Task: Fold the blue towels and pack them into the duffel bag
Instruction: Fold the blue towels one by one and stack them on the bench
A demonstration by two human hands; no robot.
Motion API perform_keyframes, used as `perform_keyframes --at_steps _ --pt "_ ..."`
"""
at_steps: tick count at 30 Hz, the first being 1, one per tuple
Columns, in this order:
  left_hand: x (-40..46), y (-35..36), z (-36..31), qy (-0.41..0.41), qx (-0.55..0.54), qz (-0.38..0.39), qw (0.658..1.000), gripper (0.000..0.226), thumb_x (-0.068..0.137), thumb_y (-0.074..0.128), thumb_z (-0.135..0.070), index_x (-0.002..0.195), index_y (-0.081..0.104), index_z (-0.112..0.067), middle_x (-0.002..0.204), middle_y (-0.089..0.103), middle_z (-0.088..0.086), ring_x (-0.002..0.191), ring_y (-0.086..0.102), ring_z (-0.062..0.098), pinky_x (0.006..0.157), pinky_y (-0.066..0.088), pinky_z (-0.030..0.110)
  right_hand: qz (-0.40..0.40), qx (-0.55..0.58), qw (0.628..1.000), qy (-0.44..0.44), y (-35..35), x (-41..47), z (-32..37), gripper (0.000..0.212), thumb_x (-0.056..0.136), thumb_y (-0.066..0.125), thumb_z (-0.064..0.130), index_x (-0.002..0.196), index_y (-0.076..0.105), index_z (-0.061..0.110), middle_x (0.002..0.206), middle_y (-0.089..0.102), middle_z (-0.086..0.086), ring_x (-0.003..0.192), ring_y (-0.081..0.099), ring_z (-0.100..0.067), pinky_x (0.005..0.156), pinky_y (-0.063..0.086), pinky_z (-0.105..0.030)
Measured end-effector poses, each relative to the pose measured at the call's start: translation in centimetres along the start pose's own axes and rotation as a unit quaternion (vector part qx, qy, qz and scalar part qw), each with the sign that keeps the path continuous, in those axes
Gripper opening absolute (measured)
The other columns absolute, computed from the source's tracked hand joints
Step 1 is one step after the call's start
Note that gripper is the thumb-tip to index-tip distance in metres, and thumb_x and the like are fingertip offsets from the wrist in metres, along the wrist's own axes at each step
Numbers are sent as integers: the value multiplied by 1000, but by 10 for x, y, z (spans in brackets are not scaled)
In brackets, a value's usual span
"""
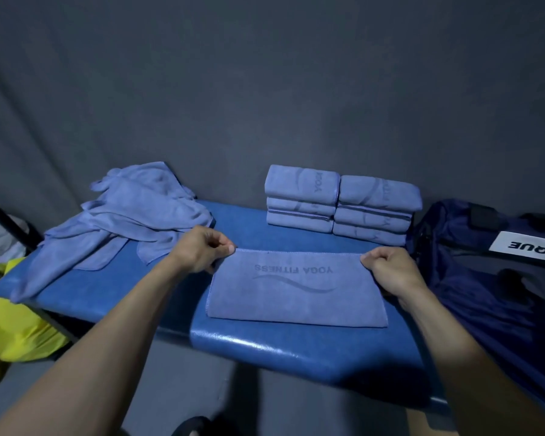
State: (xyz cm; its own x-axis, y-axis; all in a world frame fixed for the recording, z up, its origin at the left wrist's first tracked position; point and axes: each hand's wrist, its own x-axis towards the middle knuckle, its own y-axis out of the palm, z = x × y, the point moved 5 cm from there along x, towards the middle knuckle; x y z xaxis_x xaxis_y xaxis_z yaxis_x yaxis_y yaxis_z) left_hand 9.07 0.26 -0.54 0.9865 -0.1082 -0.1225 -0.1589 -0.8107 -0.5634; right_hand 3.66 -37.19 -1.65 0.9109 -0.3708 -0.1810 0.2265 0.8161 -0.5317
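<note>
A blue towel (296, 294) printed "YOGA FITNESS" lies flat and folded on the blue padded bench (265, 344). My left hand (202, 247) pinches its far left corner. My right hand (390, 269) pinches its far right corner. Behind it stand two stacks of folded blue towels (340, 204), side by side against the wall. A heap of unfolded blue towels (123, 215) lies at the bench's left end. The dark navy duffel bag (491, 278) sits at the right end, with a white label on it.
A grey fabric backdrop (265, 89) hangs close behind the bench. A yellow object (10, 322) lies on the floor at the left, beside a black bar (7, 221). The bench's near edge runs just below the towel.
</note>
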Motion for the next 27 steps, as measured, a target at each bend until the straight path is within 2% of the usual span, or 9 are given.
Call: perform_keyframes --at_steps 3,8,11,14,16,18,22,24,27 --pt "5 1 1 -2 15 2 1000 15 96 71 -15 91 75 -2 71 68 10 50 58 7 46 51 24 4 -22 1000 2 1 4 2 22 95 66 18 87 70 -2 92 76 -14 69 64 -22 50 47 -24" --pt "8 4 4 22 58 12 998 22 98 69 -17 82 66 -1 50 60 2 42 51 14 42 45 28 12 -25 1000 3 0 5 3 25 94 63 17 70 62 11 67 63 -5 53 55 -19 40 42 -23" --pt "10 5 5 34 71 18 997 24 98 69 -19 82 64 -1 48 58 1 41 49 13 40 42 27 10 -44 999 -2 -1 6 4 20 95 63 19 76 65 10 66 63 -4 50 55 -20 37 40 -21" --pt "15 3 5 46 109 23 993 19 96 71 -21 82 67 -9 55 64 -2 47 55 11 50 45 27 -10 -132 991 -30 -3 7 7 14 92 65 26 82 66 17 72 68 -3 61 64 -22 48 49 -28" --pt "20 2 5 71 194 14 978 16 94 73 -27 81 68 -19 68 69 -6 62 61 10 62 43 25 -38 -200 978 -52 -4 6 10 15 93 65 32 83 63 21 75 67 -1 69 62 -22 59 50 -31" --pt "22 3 5 96 254 21 962 16 95 70 -31 84 66 -22 75 68 -6 71 60 12 64 39 26 -52 -223 971 -63 -4 6 10 17 94 65 36 84 61 22 77 66 0 74 61 -23 62 49 -33" --pt "25 7 7 120 287 44 949 20 99 65 -31 81 55 -29 85 50 -7 87 50 18 79 40 33 -8 -241 969 -48 -1 10 8 17 96 63 38 89 61 23 88 66 0 84 63 -25 74 54 -36" --pt "21 8 4 150 288 39 945 25 99 64 -30 79 50 -34 89 49 -8 92 48 18 86 42 36 14 -222 975 -27 -1 12 6 18 95 65 37 88 62 21 91 67 0 90 64 -25 82 55 -38" --pt "14 6 2 171 228 22 958 19 100 63 -24 82 57 -21 81 58 -8 78 54 10 75 43 32 28 -206 978 -25 1 11 5 18 94 68 31 85 61 17 88 66 -1 90 63 -24 79 52 -34"
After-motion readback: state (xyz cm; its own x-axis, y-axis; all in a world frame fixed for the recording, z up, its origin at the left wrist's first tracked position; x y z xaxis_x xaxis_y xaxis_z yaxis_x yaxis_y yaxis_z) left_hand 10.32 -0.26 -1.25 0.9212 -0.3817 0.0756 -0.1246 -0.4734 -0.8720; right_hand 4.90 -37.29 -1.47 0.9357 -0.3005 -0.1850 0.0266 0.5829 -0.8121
